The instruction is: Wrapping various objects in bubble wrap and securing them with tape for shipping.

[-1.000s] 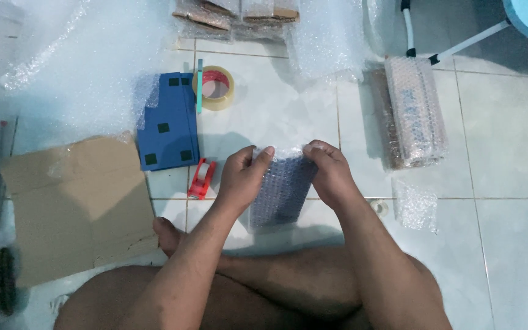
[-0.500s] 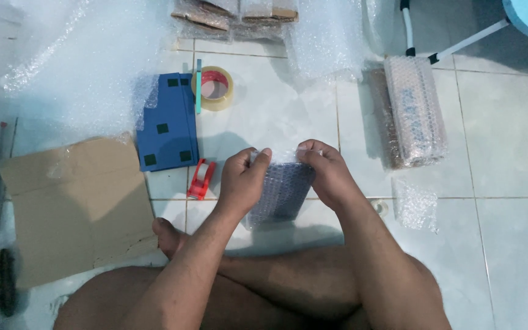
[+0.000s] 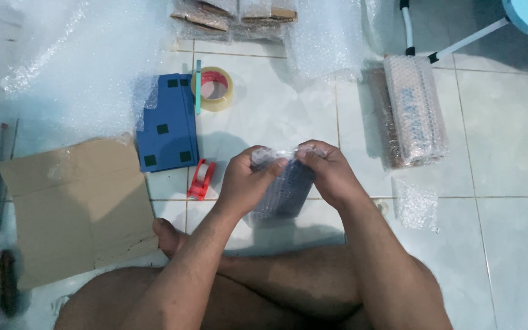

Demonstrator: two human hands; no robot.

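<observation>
Both hands are pinching the top edge of the bubble wrap around a dark blue box (image 3: 288,189), which sits on the floor tiles (image 3: 508,122) right in front of the crossed legs. Left hand (image 3: 245,180) and right hand (image 3: 328,171) meet at the fold, so I'd say it's the closing-up step. Next move probably needs the tape roll (image 3: 213,89) or the red dispenser (image 3: 201,179). Compared with a second ago, the hands have come closer together at the top.

Floor items: 1 blue box (image 3: 167,129), tape roll (image 3: 214,89), red dispenser (image 3: 201,179), flat cardboard (image 3: 71,205), wrapped bundle (image 3: 415,110).
</observation>
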